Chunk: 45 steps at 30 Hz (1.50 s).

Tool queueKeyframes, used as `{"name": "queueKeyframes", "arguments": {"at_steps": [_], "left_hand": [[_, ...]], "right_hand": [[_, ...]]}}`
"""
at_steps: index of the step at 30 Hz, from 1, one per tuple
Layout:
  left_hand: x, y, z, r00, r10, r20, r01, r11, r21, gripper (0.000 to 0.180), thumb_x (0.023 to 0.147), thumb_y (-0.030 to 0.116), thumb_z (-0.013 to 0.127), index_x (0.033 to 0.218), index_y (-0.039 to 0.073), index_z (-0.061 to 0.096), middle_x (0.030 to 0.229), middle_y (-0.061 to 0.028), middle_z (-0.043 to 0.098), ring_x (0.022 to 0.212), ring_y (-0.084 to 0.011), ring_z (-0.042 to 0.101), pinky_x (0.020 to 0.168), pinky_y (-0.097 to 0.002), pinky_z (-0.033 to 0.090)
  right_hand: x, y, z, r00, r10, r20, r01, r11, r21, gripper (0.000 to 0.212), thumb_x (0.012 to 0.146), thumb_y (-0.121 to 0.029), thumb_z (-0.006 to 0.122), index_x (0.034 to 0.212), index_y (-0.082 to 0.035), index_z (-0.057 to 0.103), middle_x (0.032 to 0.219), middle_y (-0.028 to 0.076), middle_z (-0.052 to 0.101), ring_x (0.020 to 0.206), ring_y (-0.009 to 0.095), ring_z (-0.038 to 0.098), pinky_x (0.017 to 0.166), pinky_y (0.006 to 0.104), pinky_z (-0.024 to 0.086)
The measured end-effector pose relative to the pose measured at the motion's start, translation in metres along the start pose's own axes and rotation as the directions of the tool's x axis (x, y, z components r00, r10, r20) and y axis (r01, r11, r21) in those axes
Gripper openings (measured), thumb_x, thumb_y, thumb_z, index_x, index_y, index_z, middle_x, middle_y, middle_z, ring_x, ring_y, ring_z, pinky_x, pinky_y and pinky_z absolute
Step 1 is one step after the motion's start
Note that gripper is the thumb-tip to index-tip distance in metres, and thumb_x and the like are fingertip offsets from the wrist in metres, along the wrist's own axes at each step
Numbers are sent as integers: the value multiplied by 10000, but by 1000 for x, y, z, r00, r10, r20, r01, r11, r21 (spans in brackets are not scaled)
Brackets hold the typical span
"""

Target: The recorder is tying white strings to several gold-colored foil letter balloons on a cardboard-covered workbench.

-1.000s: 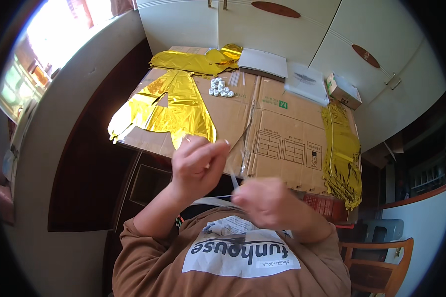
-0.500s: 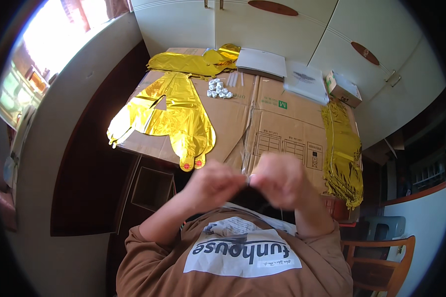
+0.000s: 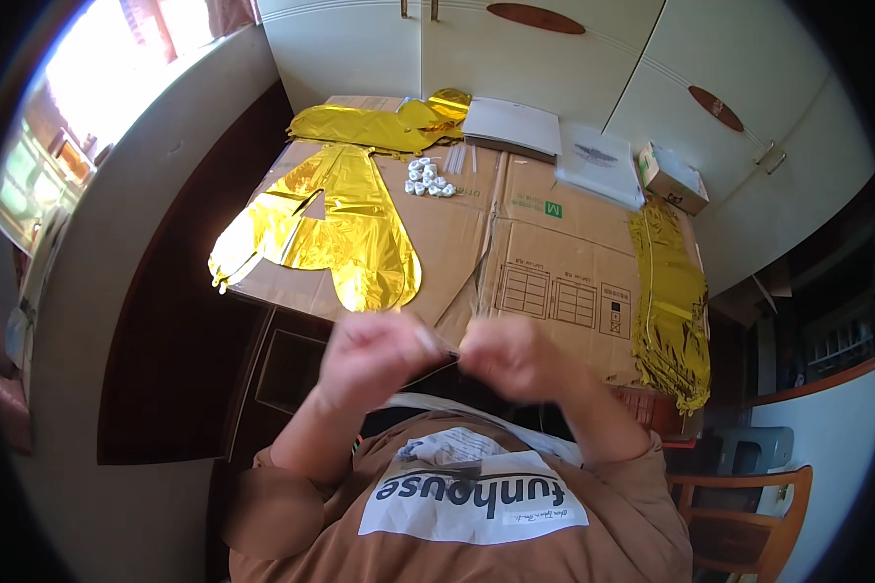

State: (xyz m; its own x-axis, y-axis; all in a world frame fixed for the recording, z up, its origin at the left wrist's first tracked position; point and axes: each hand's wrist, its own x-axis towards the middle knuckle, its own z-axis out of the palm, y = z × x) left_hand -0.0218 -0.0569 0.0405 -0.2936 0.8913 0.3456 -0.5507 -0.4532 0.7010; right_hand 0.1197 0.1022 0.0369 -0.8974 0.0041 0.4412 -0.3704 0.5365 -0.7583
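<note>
Both hands are raised before my chest, over the near edge of the cardboard-covered table. My left hand (image 3: 374, 360) is closed in a pinch, its fingertips pointing right. Close beside it, my right hand (image 3: 513, 358) is closed too, fingertips toward the left. A thin strand-like piece seems to pass between them, too small and blurred to name. Just beyond my left hand lies a flat gold foil balloon (image 3: 350, 228), shaped like a letter A; my hand hides its near tip. Farther off is a cluster of small white spools (image 3: 428, 179), with thin clear straws (image 3: 463, 159) behind.
Folded gold foil (image 3: 355, 124) lies along the far left edge. A white stack (image 3: 511, 124), a clear plastic packet (image 3: 598, 165) and a small box (image 3: 673, 179) line the back. A gold foil fringe (image 3: 673, 306) covers the right edge of the cardboard (image 3: 564, 243). A wooden chair (image 3: 749, 515) stands at lower right.
Both hands have shifted left, still close together and closed. My left hand now covers the balloon's near tabs, which showed before. Things on the table stay where they were.
</note>
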Motion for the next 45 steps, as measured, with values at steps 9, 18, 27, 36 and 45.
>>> {"name": "queueKeyframes", "arguments": {"at_steps": [9,18,27,36,45], "left_hand": [[3,3,0,993,-31,110,36,999,-38,91,839,44,646,864,-39,674,804,-109,684,748,-196,652,710,-333,505],[6,4,5,948,-228,220,122,903,411,100,853,23,658,882,-67,690,819,-116,698,702,-142,637,613,-286,490],[4,-13,-5,971,-198,133,66,759,648,96,851,35,658,913,-27,698,777,-73,688,731,-127,651,641,-241,494],[13,-17,-1,993,-110,36,23,491,871,84,879,77,634,897,19,693,731,-84,656,683,-132,620,621,-267,470],[19,-16,6,981,-166,99,-11,463,886,93,881,21,623,923,-11,701,801,-57,696,703,-85,614,627,-248,490]], "right_hand": [[-1,-4,-8,996,16,88,-22,997,74,161,902,-159,605,801,-38,572,694,122,507,635,296,555,573,369,447],[4,1,-19,983,140,-119,-141,990,0,201,930,-178,588,801,-25,578,679,90,526,589,250,540,557,341,438],[1,-17,-19,981,133,-140,-120,988,94,169,931,-160,577,809,-44,596,703,95,554,623,254,577,580,327,456],[8,-12,-15,961,190,-201,-194,981,0,127,917,-147,585,851,-38,595,719,114,566,636,243,590,590,345,472],[6,-20,-31,959,191,-209,-202,979,-32,141,905,-150,604,831,-32,586,724,119,581,644,256,601,600,322,468]]}}
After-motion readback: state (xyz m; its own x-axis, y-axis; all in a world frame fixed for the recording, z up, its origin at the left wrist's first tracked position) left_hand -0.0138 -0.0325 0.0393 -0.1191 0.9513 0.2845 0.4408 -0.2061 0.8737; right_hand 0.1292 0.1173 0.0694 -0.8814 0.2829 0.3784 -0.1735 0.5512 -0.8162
